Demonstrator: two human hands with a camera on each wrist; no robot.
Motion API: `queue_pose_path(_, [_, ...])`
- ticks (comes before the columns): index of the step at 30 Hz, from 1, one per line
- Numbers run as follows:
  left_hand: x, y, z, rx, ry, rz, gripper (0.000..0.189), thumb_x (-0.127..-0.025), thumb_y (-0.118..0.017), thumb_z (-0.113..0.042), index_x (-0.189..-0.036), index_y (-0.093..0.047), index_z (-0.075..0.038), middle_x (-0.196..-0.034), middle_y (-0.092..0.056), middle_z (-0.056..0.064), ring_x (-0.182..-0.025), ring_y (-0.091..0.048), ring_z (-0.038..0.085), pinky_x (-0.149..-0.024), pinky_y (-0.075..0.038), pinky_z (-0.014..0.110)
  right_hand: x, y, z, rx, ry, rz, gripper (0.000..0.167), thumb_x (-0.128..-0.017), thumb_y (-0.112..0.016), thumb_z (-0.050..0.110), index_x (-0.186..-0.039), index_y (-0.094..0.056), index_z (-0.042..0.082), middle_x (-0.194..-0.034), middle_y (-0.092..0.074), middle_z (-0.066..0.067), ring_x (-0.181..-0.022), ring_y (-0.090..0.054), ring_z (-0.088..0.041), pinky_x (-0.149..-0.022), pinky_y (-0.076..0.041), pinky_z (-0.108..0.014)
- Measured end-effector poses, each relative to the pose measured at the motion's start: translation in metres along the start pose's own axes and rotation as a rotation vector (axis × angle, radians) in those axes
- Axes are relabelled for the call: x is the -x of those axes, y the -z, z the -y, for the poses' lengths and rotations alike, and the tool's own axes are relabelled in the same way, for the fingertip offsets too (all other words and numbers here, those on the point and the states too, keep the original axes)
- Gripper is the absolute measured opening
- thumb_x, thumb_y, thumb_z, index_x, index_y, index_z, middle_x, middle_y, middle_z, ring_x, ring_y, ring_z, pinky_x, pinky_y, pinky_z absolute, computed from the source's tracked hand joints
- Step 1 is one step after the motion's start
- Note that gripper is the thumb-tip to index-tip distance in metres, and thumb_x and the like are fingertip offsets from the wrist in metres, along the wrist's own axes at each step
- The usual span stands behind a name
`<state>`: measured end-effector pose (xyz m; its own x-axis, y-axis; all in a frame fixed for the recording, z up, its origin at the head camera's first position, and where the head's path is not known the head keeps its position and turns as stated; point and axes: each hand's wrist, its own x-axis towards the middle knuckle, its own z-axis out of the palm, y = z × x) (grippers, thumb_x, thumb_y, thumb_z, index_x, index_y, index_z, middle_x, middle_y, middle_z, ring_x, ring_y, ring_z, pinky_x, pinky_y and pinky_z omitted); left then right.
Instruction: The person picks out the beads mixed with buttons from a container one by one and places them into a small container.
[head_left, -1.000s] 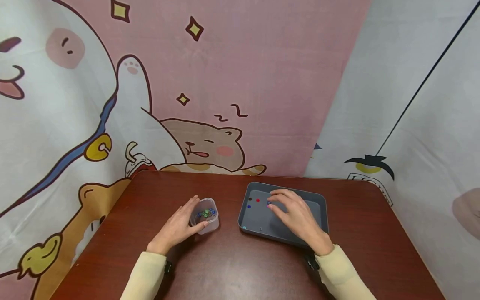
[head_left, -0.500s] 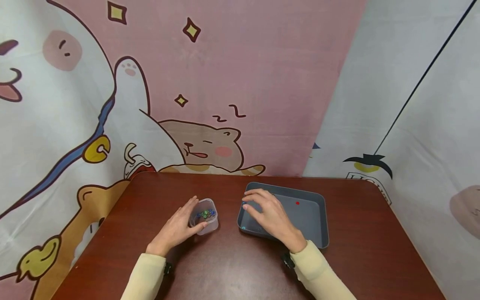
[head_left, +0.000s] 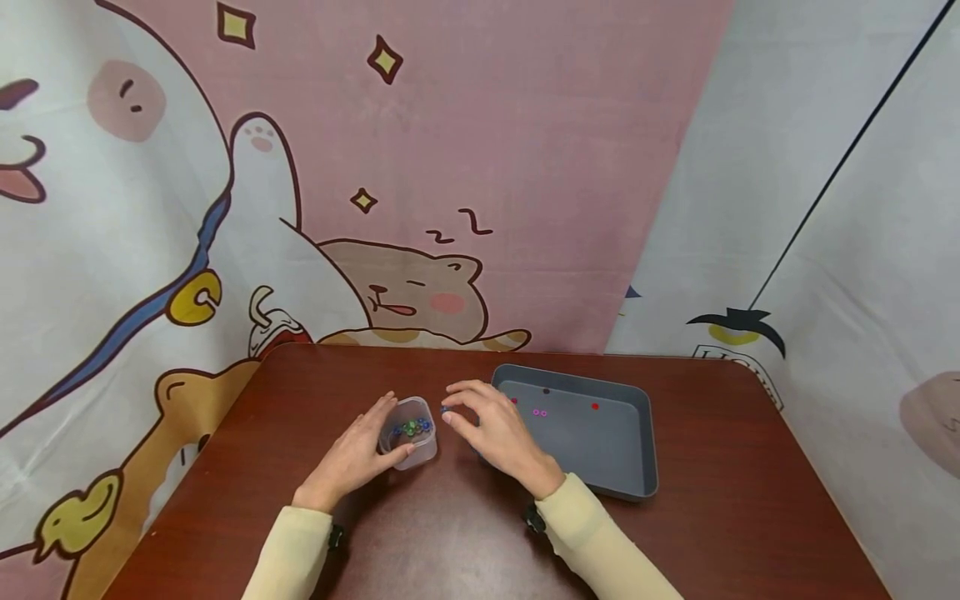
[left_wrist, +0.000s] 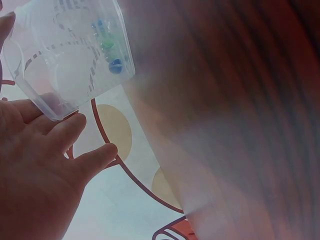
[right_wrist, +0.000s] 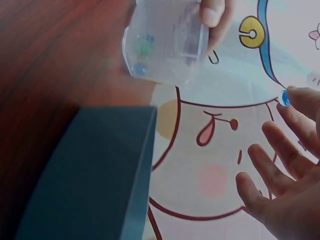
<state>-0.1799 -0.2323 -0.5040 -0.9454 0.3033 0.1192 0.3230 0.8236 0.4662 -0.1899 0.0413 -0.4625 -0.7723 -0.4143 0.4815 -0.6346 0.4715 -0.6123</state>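
Observation:
Between thumb and index fingertip, my right hand [head_left: 498, 429] pinches a small shiny blue bead [right_wrist: 285, 98]. It is held above the table, between the tray and a clear plastic container [head_left: 420, 452]. My left hand [head_left: 348, 458] grips that container from its left side, thumb at the near edge and fingers around the far side. Inside lie several blue and green beads [head_left: 411, 427]. The grey tray [head_left: 607, 450] under and beyond my right forearm carries a red bead [head_left: 596, 407], a dark bead [head_left: 546, 391] and two pink rings [head_left: 539, 412].
The reddish-brown wooden table [head_left: 465, 533] carries both containers. A cartoon-printed cloth [head_left: 570, 208] hangs right behind its far edge. The tray's raised rim [right_wrist: 137, 175] stands close to my right hand's path.
My right hand has moved left from over the tray toward the plastic container, carrying the blue bead. My left hand and the container have stayed in place.

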Motion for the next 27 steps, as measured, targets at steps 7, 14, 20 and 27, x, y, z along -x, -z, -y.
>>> queue_pose_path(7, [0.0,-0.001,0.002,-0.005,-0.019,-0.012,0.093,-0.09,-0.075,-0.057,-0.156,-0.041,-0.001,-0.163,-0.037,0.019,-0.147,-0.04,0.039,-0.115,-0.032,0.065,-0.01,-0.021,0.002,0.059,-0.007,0.044,0.02,-0.099,-0.072,0.027,-0.114,-0.077,0.016,-0.131,-0.067,0.001,-0.122,-0.062,-0.019,-0.1,-0.051,-0.045])
queue_pose_path(14, [-0.001,-0.001,0.002,-0.007,-0.023,-0.014,0.093,-0.09,-0.075,-0.055,-0.156,-0.041,0.0,-0.163,-0.037,0.019,-0.146,-0.043,0.037,-0.115,-0.033,0.064,-0.015,-0.037,-0.002,0.142,-0.006,0.099,0.021,-0.099,-0.073,0.028,-0.114,-0.078,0.015,-0.128,-0.069,0.001,-0.12,-0.063,-0.02,-0.101,-0.051,-0.044])
queue_pose_path(20, [-0.001,0.0,0.001,-0.007,-0.021,-0.012,0.094,-0.09,-0.076,-0.054,-0.157,-0.04,0.001,-0.163,-0.037,0.019,-0.146,-0.042,0.037,-0.115,-0.033,0.064,-0.015,-0.048,-0.008,0.18,-0.002,0.119,0.018,-0.098,-0.074,0.025,-0.113,-0.078,0.015,-0.127,-0.069,-0.001,-0.118,-0.064,-0.021,-0.1,-0.053,-0.043])
queue_pose_path(27, [0.0,0.0,0.001,-0.005,-0.023,-0.008,0.092,-0.09,-0.076,-0.053,-0.157,-0.04,-0.001,-0.164,-0.037,0.019,-0.147,-0.042,0.037,-0.115,-0.033,0.064,-0.016,-0.053,-0.009,0.221,-0.017,0.157,0.017,-0.099,-0.073,0.028,-0.111,-0.079,0.018,-0.13,-0.068,-0.002,-0.12,-0.063,-0.022,-0.099,-0.053,-0.047])
